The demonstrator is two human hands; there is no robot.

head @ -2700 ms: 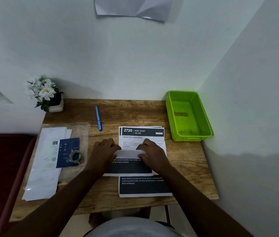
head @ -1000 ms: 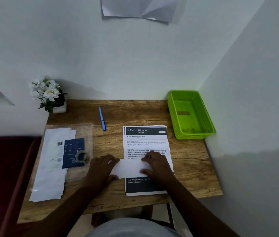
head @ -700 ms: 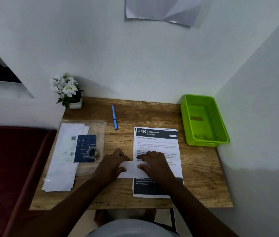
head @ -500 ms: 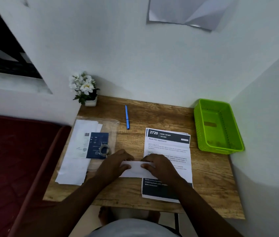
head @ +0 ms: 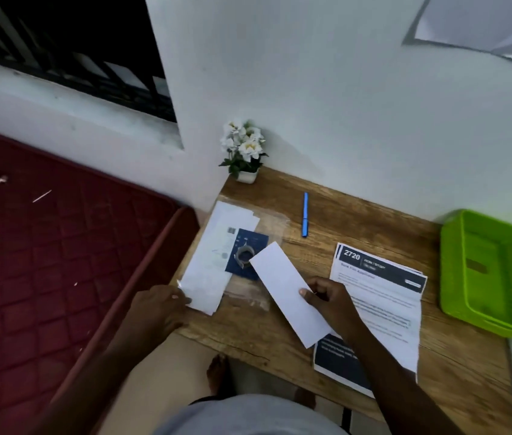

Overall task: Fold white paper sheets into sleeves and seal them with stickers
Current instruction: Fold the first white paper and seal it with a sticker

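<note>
My right hand [head: 327, 301] pinches a long folded white paper sleeve [head: 286, 290] and holds it slanted above the desk [head: 358, 221]. My left hand [head: 159, 304] touches the near corner of a stack of white paper sheets [head: 206, 277] at the desk's left edge, fingers curled at the paper's edge. A dark blue sticker card [head: 248, 246] with a small grey tape roll [head: 243, 255] lies on those sheets, inside a clear plastic bag. The sleeve's far end overlaps the card in view.
Printed instruction sheets [head: 380, 306] lie under my right wrist. A green plastic basket [head: 493, 271] stands at the right edge. A blue pen [head: 305, 215] and a small flower pot [head: 245, 152] sit toward the wall. A dark red mattress [head: 44, 262] lies left of the desk.
Both hands pressed the folded paper flat on the printed sheet. Now my right hand has lifted it and swung it left, and my left hand has gone to the paper stack. My view turned left.
</note>
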